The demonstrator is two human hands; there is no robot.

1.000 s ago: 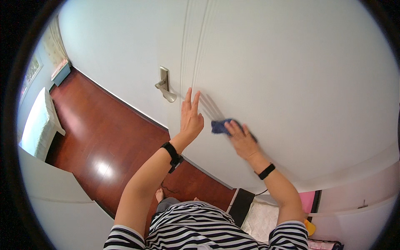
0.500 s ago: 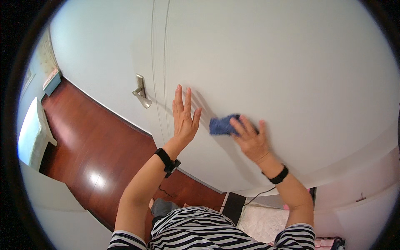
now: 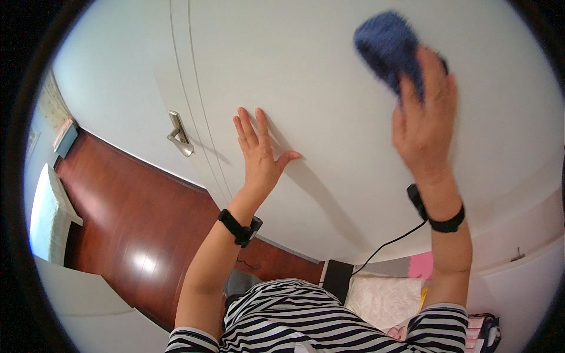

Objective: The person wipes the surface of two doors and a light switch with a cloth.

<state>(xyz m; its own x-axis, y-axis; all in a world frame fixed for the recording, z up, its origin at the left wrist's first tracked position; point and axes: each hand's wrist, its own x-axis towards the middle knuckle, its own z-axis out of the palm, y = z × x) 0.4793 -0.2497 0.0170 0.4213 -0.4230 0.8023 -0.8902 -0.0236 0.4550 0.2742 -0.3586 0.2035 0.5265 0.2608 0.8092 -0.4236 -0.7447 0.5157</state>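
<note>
Blue cloth (image 3: 386,50) raised, seemingly against white door (image 3: 306,70), clamped in right hand (image 3: 426,129), left hand (image 3: 259,162) splayed, reddish floor (image 3: 118,206)

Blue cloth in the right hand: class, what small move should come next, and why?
Probably a short stroke of the blue cloth down the white door: the right hand holds it near the top of the view, and the left hand, empty with its thumb spread, is off to the side.

2 arms (image 3: 203,267) reach forward: the left hand (image 3: 259,157) extends its fingers, thumb splayed; the right hand (image 3: 426,132), higher, grips with curved fingers.
</note>
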